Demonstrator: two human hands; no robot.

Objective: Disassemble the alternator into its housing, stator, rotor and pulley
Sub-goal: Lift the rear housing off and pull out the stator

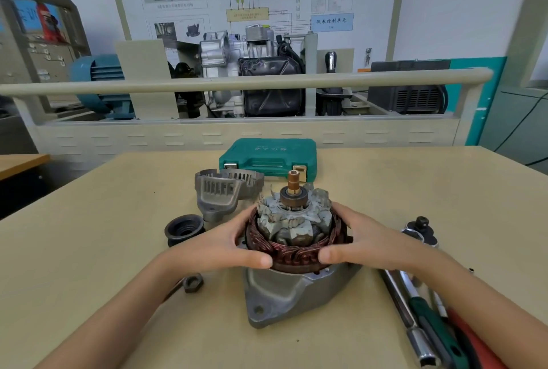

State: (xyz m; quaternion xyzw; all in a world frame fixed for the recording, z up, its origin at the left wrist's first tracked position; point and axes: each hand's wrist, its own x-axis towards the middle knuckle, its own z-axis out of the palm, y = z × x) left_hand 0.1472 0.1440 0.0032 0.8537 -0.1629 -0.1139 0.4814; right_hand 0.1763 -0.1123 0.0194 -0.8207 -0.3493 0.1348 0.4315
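A pale tan table (89,265) carries everything. Near the middle of its far edge lies a closed green tool case (268,155). Just in front of the case, slightly left, a removed grey housing half (221,195) rests with its slotted vents showing. Nearer and further left sits a black pulley (184,229), and toward the near edge from it lies a dark nut (193,282). At the table's centre stands the other housing half (284,294), bearing the stator and rotor. Toward the right edge lie a ratchet head (421,230), a chrome socket extension (406,318) and green- and red-handled tools (444,336), running toward the near right corner.
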